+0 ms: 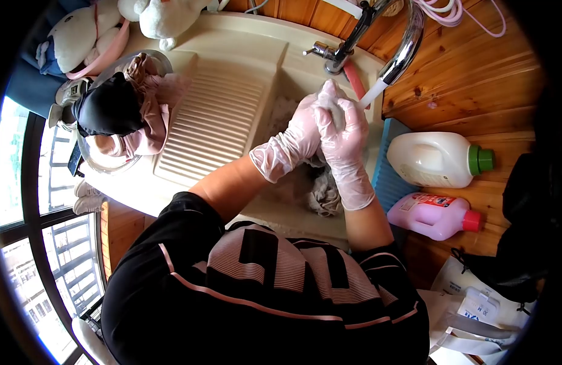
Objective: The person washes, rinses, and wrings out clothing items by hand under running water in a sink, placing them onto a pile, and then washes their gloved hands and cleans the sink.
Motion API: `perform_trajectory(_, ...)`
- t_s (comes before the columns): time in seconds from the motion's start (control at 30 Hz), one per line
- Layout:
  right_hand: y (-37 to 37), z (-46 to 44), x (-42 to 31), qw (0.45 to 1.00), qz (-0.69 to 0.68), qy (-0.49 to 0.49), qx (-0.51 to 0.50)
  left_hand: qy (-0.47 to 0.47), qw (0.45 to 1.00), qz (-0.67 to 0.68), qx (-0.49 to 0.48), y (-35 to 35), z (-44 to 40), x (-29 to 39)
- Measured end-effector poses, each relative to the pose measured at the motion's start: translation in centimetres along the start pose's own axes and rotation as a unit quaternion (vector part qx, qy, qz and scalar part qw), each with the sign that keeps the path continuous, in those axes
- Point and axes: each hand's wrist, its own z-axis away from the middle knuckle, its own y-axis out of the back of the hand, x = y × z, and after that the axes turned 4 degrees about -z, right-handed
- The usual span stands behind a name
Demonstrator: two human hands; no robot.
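Note:
Both my hands wear thin translucent white gloves and meet above the sink basin (281, 79). Bunched between them is a small wet, whitish-grey piece of fabric (337, 112); its kind is hard to make out. My left hand (302, 125) closes on it from the left, and my right hand (346, 137) grips it from the right. Water (372, 95) runs from the chrome faucet (407, 55) just right of my fingers. Below my wrists, a crumpled grey cloth (325, 194) lies wet in the basin, partly hidden by my right forearm.
The ribbed washboard (208, 118) adjoins the basin on the left. Beyond it a clear bowl (162, 61) holds piled pink and black clothes (114, 106). A white detergent bottle (424, 159) and a pink bottle (433, 214) lie at right. Plush toys (80, 39) sit upper left.

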Motion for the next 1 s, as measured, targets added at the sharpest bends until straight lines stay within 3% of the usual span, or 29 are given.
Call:
perform_trajectory(0.13, -0.2, -0.7, -1.7, 0.993, -0.06, -0.097, 0.011, -0.006, 0.999, 0.038, 0.008, -0.1, 0.3, 0.4)
perform_trajectory(0.23, -0.8, -0.5, 0.2, 0.986, -0.035, -0.16, 0.034, -0.031, 0.998, -0.023, 0.059, -0.3, -0.2, 0.5)
perform_trajectory(0.33, -0.7, -1.2, 0.2, 0.964, -0.117, -0.221, 0.092, -0.08, 0.989, -0.069, 0.106, -1.0, -0.5, 0.0)
perform_trajectory(0.37, -0.3, -1.3, 1.0, 0.915, -0.25, -0.307, 0.073, -0.059, 0.98, -0.15, 0.114, -0.7, -0.6, -0.2)
perform_trajectory(0.47, 0.2, -0.7, 2.6, 0.839, -0.339, -0.411, 0.111, -0.048, 0.875, -0.466, 0.124, -0.5, -0.7, 0.3)
perform_trajectory(0.5, 0.3, -0.7, 2.6, 0.785, -0.435, -0.415, 0.147, 0.002, 0.84, -0.534, 0.102, -1.1, -0.3, 1.6)
perform_trajectory(0.53, 1.5, -1.2, 1.6, 0.779, -0.454, -0.415, 0.122, -0.059, 0.864, -0.497, 0.058, 0.2, -1.0, 0.2)
perform_trajectory(0.6, 3.3, -1.0, 2.2, 0.756, -0.48, -0.427, 0.122, -0.014, 0.931, -0.363, -0.014, 0.7, -1.3, 0.7)
perform_trajectory(0.63, 4.4, -1.0, 2.5, 0.805, -0.429, -0.401, 0.079, -0.012, 0.949, -0.314, -0.026, 1.1, -1.7, 0.7)
perform_trajectory(0.67, 5.1, -1.1, 2.3, 0.812, -0.402, -0.414, 0.085, -0.01, 0.963, -0.265, -0.039, 1.6, -2.1, 0.8)
perform_trajectory(0.7, 6.2, -0.9, 3.6, 0.846, -0.365, -0.389, 0.021, 0.037, 0.958, -0.279, -0.055, 1.9, -2.0, 2.1)
perform_trajectory(0.73, 7.1, -1.0, 4.1, 0.873, -0.326, -0.36, -0.044, -0.051, 0.956, -0.278, -0.079, 2.2, -2.4, 1.9)
perform_trajectory(0.8, 8.7, -1.4, 3.9, 0.885, -0.307, -0.327, -0.123, -0.012, 0.934, -0.341, -0.107, 2.6, -2.3, 2.6)
perform_trajectory(0.87, 9.3, -3.0, 2.3, 0.928, -0.258, -0.208, -0.167, -0.038, 0.928, -0.349, -0.127, 1.3, -1.5, 3.1)
perform_trajectory(0.9, 9.3, -3.3, 2.0, 0.92, -0.244, -0.233, -0.201, -0.051, 0.924, -0.353, -0.138, 0.4, -0.9, 3.5)
perform_trajectory(0.93, 9.3, -3.5, 1.7, 0.909, -0.23, -0.257, -0.236, -0.075, 0.881, -0.434, -0.174, -0.7, -0.4, 4.7)
perform_trajectory(1.0, 8.6, -3.4, 1.1, 0.868, -0.237, -0.325, -0.292, -0.168, 0.891, -0.383, -0.176, -0.2, -1.1, 2.1)
